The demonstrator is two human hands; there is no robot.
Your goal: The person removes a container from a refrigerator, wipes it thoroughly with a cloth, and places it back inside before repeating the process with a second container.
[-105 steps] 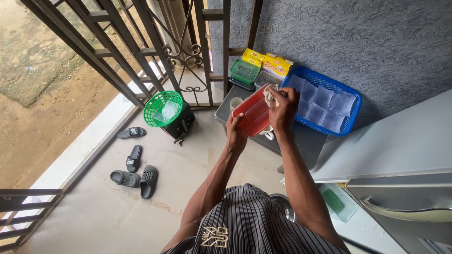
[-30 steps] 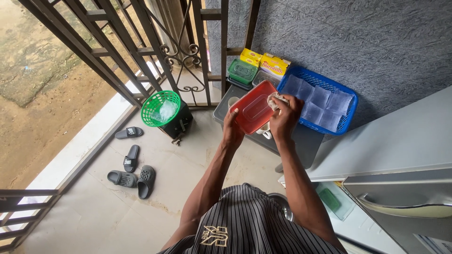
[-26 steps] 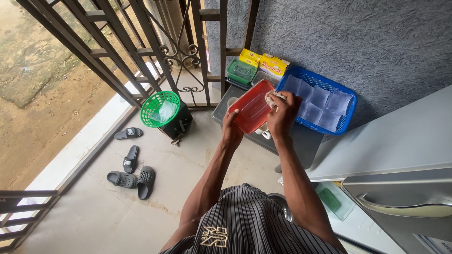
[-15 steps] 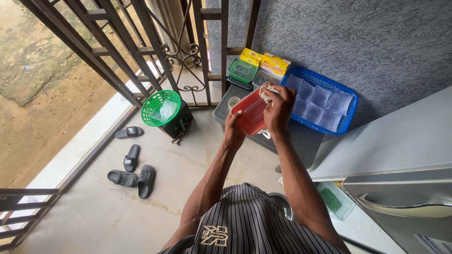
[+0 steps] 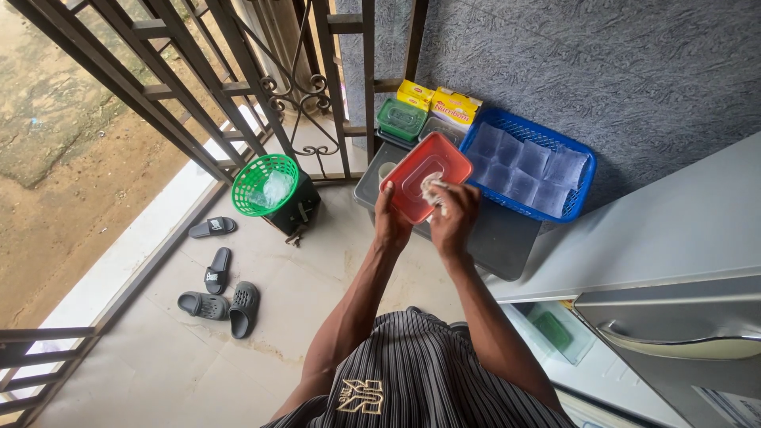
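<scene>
Above the dark surface (image 5: 507, 238), left of the blue basket (image 5: 583, 170), a red lid (image 5: 424, 162) is held tilted, its long axis running far-right to near-left. Its near-left edge is gripped by the left hand (image 5: 391, 224); a crumpled cloth (image 5: 434, 190) is pressed on it by the closed right hand (image 5: 452, 222).

Two yellow cardboard boxes (image 5: 437, 101) stand side by side at the far edge of my table (image 5: 507, 238), against the grey wall; each is rectangular, with a red patch on its top face. The smaller one lies to the left, the larger to the right, just beside the blue basket (image 5: 583, 170). That basket holds clear, square plastic sachets (image 5: 523, 165), laid flat in rows.
</scene>
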